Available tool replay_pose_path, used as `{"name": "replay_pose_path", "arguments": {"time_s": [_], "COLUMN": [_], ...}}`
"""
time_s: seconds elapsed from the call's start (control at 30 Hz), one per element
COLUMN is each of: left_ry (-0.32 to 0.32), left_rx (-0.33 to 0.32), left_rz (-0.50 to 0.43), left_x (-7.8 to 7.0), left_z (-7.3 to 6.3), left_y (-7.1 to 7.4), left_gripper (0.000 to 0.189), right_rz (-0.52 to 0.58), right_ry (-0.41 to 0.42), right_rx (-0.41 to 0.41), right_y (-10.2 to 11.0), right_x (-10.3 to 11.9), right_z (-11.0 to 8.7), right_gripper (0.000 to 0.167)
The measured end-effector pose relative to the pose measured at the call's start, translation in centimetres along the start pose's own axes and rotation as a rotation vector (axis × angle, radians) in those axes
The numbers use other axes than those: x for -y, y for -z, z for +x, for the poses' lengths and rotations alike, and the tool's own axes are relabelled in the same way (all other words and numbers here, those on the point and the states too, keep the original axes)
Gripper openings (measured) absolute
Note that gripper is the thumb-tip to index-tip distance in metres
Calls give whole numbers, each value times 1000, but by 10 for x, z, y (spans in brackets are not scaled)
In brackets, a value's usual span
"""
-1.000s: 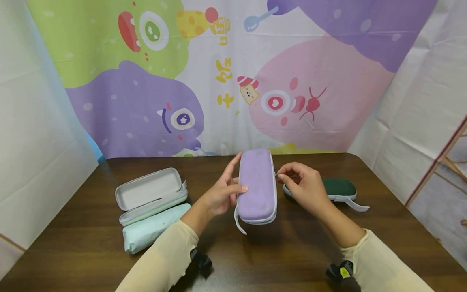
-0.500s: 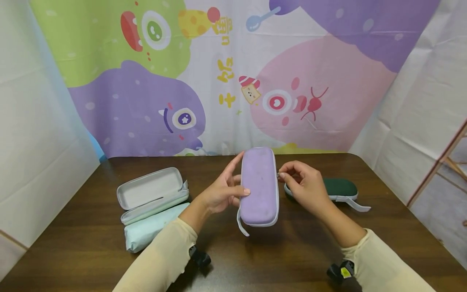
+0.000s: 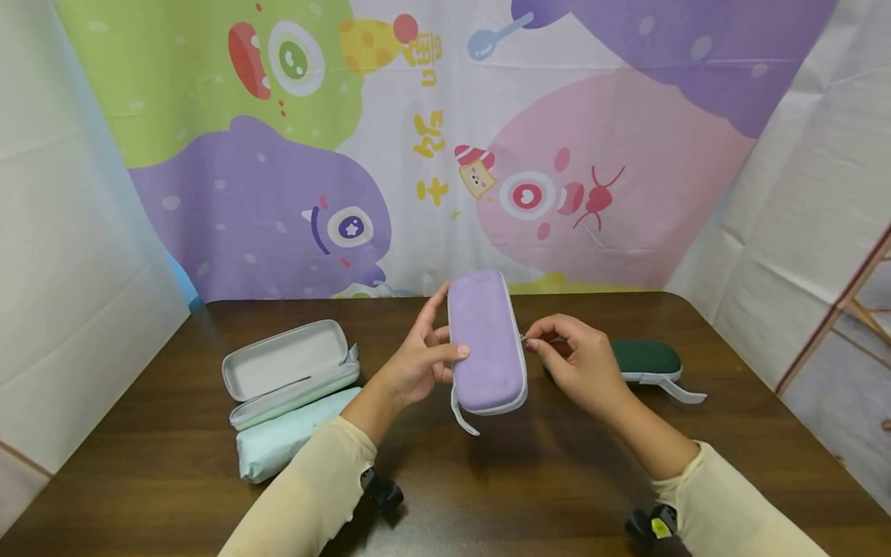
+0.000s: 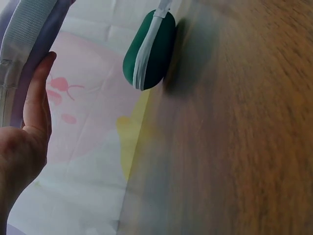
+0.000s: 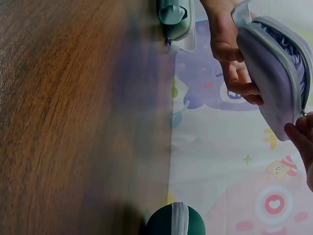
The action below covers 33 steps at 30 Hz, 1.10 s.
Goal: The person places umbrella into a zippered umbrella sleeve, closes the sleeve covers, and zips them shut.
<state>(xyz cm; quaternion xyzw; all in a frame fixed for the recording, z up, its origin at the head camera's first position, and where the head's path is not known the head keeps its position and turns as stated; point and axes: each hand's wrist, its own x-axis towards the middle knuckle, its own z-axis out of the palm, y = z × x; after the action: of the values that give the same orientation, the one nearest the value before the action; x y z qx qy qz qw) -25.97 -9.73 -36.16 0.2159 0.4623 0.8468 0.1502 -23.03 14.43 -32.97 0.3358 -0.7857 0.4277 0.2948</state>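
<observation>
A lilac zip case (image 3: 486, 340) is held upright above the table by my left hand (image 3: 420, 360), thumb on its front face and fingers behind. My right hand (image 3: 578, 363) pinches the small zipper pull (image 3: 524, 337) on the case's right side. In the right wrist view the zip is parted along part of the case (image 5: 266, 78), and folded purple fabric (image 5: 288, 49) shows inside. A pale strap (image 3: 462, 414) hangs from its lower left. The left wrist view shows the left hand (image 4: 29, 132) against the case's edge.
On the left lies an open mint case (image 3: 288, 371) with a grey lining. A wrapped mint bundle (image 3: 295, 437) lies in front of it, partly behind the left sleeve. A dark green zip case (image 3: 647, 357) with a pale strap rests behind the right hand on the wooden table (image 3: 529, 495).
The lilac case has shifted a little up and left and leans more, its top to the left. My right hand has moved slightly left with it, still pinching the zipper pull.
</observation>
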Motion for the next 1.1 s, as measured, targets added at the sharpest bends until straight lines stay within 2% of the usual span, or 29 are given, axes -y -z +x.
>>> {"name": "replay_pose_path", "arguments": {"time_s": [0.23,0.53,0.8,1.1], "left_ry": [-32,-71,-98,-140], "left_rx": [-115,-340,-428,-535], "left_rz": [-49,-83,-109,-176], "left_x": [1,1,4,7], "left_z": [1,5,9,12], "left_y": [-1,-1,-3,-13], "left_gripper": [98,96,95,96], "right_rz": [-18,-18,-43,-27], "right_ry": [20,31,37,22], "right_rx": [6,16,5,-15], "right_y": [0,-1,-8,-13], "right_x": [2,2,4,5], "right_z": [-2,-4,-8,-11], "right_gripper": [21,20,20,18]}}
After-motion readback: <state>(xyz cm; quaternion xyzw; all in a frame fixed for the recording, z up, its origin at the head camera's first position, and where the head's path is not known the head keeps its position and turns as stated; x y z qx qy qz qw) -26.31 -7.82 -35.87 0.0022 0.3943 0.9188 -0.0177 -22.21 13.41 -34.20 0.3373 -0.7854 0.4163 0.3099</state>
